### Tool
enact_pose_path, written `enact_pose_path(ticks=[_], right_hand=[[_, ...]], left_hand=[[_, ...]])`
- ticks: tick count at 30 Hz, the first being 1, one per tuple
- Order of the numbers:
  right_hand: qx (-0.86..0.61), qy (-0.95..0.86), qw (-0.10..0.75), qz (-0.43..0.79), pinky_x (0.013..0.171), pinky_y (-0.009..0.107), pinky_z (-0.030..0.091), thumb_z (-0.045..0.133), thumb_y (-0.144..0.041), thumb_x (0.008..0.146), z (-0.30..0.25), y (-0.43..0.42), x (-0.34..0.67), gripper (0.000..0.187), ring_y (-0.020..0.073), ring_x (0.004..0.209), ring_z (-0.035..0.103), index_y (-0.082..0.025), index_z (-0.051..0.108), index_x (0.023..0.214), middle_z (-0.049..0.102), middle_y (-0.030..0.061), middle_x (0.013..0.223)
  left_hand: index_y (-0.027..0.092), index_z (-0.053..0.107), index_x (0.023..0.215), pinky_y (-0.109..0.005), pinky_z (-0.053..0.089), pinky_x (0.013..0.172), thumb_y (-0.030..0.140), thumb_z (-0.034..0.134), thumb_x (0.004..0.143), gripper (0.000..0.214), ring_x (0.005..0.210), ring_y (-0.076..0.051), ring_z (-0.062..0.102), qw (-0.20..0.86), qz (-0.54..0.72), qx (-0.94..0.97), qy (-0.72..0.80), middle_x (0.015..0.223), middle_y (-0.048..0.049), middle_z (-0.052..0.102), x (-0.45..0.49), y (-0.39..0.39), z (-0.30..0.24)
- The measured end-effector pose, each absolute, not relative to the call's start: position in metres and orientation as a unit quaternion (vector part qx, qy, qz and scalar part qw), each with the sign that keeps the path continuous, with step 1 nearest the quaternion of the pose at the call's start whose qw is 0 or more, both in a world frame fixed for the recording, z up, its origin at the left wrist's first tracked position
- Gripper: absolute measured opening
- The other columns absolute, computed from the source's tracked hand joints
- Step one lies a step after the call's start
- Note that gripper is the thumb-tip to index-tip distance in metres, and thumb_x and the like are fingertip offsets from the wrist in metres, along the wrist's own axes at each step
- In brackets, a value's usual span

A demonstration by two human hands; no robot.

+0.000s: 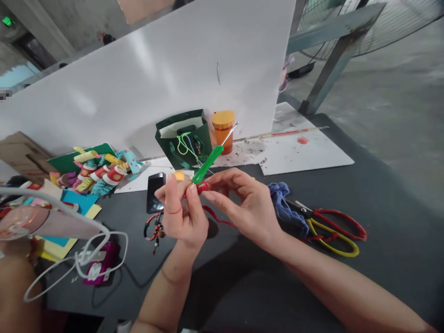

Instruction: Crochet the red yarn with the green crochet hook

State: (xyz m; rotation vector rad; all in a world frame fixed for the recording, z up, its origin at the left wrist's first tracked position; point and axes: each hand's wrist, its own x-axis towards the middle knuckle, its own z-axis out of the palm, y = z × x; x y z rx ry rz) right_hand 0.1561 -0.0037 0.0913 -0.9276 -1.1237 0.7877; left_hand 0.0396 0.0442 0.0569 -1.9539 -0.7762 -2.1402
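Note:
My left hand and my right hand meet in the middle of the dark table, their fingertips pinching a small bunch of red cord. From that bunch rises a green-handled crochet hook, its thin metal shaft pointing up and to the right. I cannot tell which hand carries the hook. A loose length of the red cord droops to the table below my right palm. A red thread circles one finger of my left hand.
Near my right hand lie blue yarn and red-and-yellow-handled scissors. A black phone and a beaded cord are left of my left hand. Behind stand a green paper bag, an orange jar and a white board.

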Motion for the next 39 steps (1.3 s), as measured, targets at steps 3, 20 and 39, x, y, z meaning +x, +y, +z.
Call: enact_pose_path(ticks=[3, 20, 39], right_hand=[[-0.401, -0.492, 0.665, 0.394, 0.062, 0.029, 0.056, 0.086, -0.039, 0.079, 0.091, -0.002, 0.157, 0.020, 0.0165, 0.069, 0.070, -0.021, 0.076, 0.078, 0.081, 0.0045, 0.081], [-0.381, -0.531, 0.668, 0.356, 0.072, 0.033, 0.059, 0.072, -0.024, 0.088, 0.084, 0.001, 0.158, 0.012, 0.0186, 0.076, 0.073, -0.023, 0.080, 0.079, 0.083, 0.0036, 0.084], [-0.318, -0.395, 0.673, 0.538, 0.069, 0.030, 0.060, 0.091, -0.047, 0.073, 0.084, 0.007, 0.161, 0.033, 0.0149, 0.073, 0.068, -0.024, 0.069, 0.078, 0.073, -0.0001, 0.079]], left_hand=[[0.036, 0.049, 0.155, -0.031, 0.049, 0.073, 0.013, 0.062, 0.096, 0.064, 0.074, -0.014, 0.059, 0.086, -0.711, -0.650, -0.254, 0.087, 0.0018, 0.073, 0.039, 0.045, 0.058], [0.033, 0.054, 0.151, -0.029, 0.054, 0.075, 0.017, 0.061, 0.099, 0.055, 0.070, -0.011, 0.060, -0.014, -0.724, -0.630, -0.279, 0.082, 0.0043, 0.071, 0.050, 0.041, 0.057], [0.031, 0.061, 0.145, -0.021, 0.052, 0.062, 0.032, 0.064, 0.100, 0.046, 0.061, -0.008, 0.057, -0.104, -0.739, -0.589, -0.310, 0.075, 0.0053, 0.066, 0.055, 0.036, 0.064]])
